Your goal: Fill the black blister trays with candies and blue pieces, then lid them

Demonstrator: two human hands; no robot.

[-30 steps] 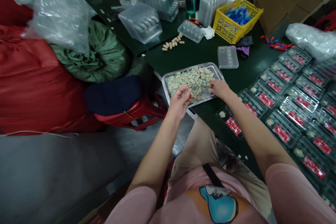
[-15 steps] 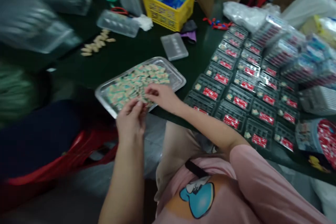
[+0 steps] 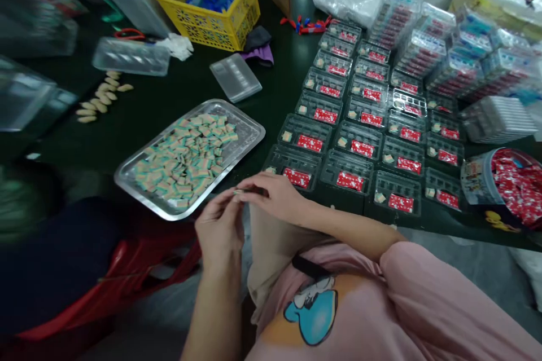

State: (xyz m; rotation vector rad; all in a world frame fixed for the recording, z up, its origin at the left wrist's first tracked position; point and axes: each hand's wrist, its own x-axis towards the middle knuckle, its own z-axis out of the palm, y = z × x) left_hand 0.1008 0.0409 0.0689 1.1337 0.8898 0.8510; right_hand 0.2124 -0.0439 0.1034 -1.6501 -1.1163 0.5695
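Meeting just off the near edge of the bench (image 3: 161,95), the person's left hand (image 3: 220,223) and right hand (image 3: 277,194) come together at the fingertips. The left grip is a narrow pinch on a small piece (image 3: 238,192), mostly hidden by fingers, so I can't make out its shape or whether there is more than one. Whether the right grip holds it or only touches it, I can't tell. The right hand also covers a corner of the nearest clear plastic tray (image 3: 277,159). To the far left, stacked clear boxes (image 3: 29,22) are blurred and cut off, and the tub (image 3: 476,177) of red packets runs out of sight at the right.

The metal tray (image 3: 248,134) lies slanted, left of and beyond the hands, its near rim close to the bench edge. Striped pieces (image 3: 182,158) heap over its left and middle, leaving bare metal at the right end. A narrow strip of bench separates it from the rows of plastic trays on the right; a broader dark stretch reaches left to the pale peanut-shaped things (image 3: 99,100).
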